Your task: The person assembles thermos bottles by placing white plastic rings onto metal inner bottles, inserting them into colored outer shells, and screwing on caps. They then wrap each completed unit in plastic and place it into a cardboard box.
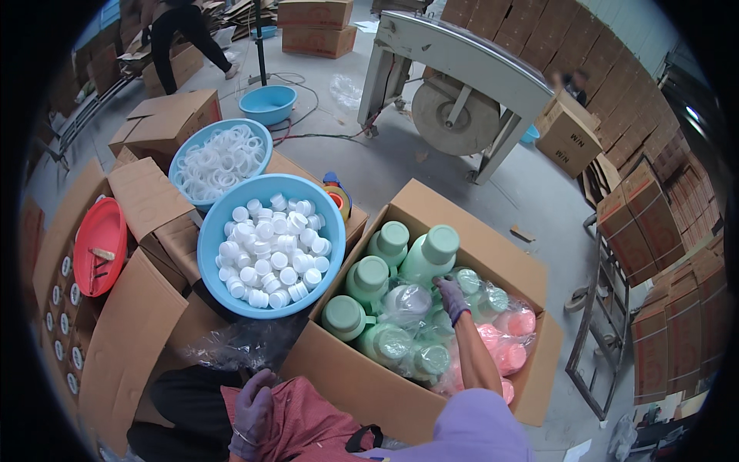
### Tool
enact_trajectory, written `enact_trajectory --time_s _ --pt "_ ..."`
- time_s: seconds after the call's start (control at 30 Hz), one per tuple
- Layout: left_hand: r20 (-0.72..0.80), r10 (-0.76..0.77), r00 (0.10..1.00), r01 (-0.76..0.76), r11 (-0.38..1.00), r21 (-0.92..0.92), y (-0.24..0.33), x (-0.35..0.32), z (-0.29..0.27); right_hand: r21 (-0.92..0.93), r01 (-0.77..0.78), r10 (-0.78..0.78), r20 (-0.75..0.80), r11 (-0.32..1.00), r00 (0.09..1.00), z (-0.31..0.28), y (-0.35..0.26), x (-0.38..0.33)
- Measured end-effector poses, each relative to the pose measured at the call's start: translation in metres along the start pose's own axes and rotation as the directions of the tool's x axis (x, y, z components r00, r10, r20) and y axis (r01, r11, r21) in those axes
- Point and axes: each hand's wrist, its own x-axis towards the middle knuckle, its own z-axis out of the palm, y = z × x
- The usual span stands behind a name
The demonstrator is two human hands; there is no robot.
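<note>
An open cardboard box in front of me holds light green jugs with caps and pink ones. Some stand bare, others are wrapped in see-through plastic bags. My right hand, in a purple glove, reaches into the box's middle with bent fingers closed on bag film beside a tall green jug. Over my lap, my left hand, also gloved, is curled closed; whatever lies inside it is hidden. Crumpled see-through plastic film lies just beyond that hand.
A blue basin of white caps stands left of the box. Behind it is another blue basin with translucent rings. Tape rolls sit beside them. A red basin rests at far left on a carton. A wheeled machine stands ahead.
</note>
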Motion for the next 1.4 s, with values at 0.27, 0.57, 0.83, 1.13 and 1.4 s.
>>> enact_trajectory --time_s 0.27,0.57,0.83,1.13,1.4 --pt "0.107 0.197 0.975 -0.113 0.843 -0.526 0.063 0.027 0.018 0.061 0.633 -0.594 0.423 0.772 0.684 0.036 -0.242 -0.24" --pt "-0.672 0.451 0.588 -0.778 0.544 -0.315 0.083 -0.099 -0.167 0.164 -0.416 -0.194 0.981 0.894 -0.029 0.21 -0.213 -0.379" --pt "-0.941 0.305 0.143 -0.781 0.619 0.082 0.059 -0.166 -0.222 0.312 0.157 -0.309 0.95 0.937 -0.043 0.289 -0.226 -0.468" --pt "-0.948 0.253 0.194 -0.604 0.792 0.088 0.032 -0.141 -0.311 0.12 0.413 -0.091 0.992 0.903 -0.089 0.377 -0.232 -0.479" --pt "-0.813 0.429 0.392 -0.63 0.77 0.103 0.059 -0.122 -0.29 0.601 0.647 -0.473 0.79 0.47 -0.391 0.446 -0.262 -0.529"
